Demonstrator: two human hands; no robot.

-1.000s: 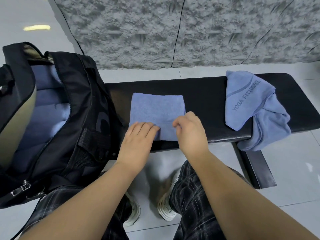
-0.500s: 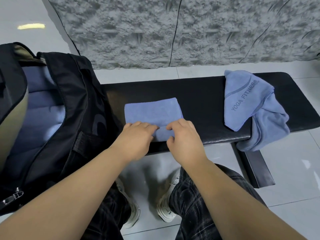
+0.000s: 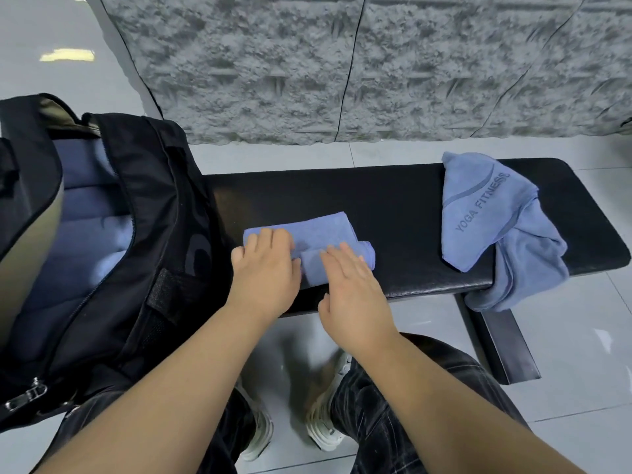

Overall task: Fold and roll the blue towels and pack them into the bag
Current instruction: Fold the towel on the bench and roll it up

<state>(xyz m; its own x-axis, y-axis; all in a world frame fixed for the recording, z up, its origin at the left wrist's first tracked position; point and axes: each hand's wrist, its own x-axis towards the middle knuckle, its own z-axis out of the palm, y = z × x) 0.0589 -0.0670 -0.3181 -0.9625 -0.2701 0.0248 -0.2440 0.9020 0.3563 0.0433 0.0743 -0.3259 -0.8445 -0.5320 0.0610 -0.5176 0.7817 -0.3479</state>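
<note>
The towel (image 3: 318,234) lies on the table (image 3: 393,206) beside the bag (image 3: 143,234). A second ago flat, it is now half rolled. Left hand (image 3: 265,268) and right hand (image 3: 355,285) press it, fingers straight. Rolling continues; packing follows.

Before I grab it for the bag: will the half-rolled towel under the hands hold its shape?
Probably not: the half-rolled towel is soft cloth, with its unrolled part lying flat. The roll likely loosens once the left hand and right hand lift. It seems light.
</note>
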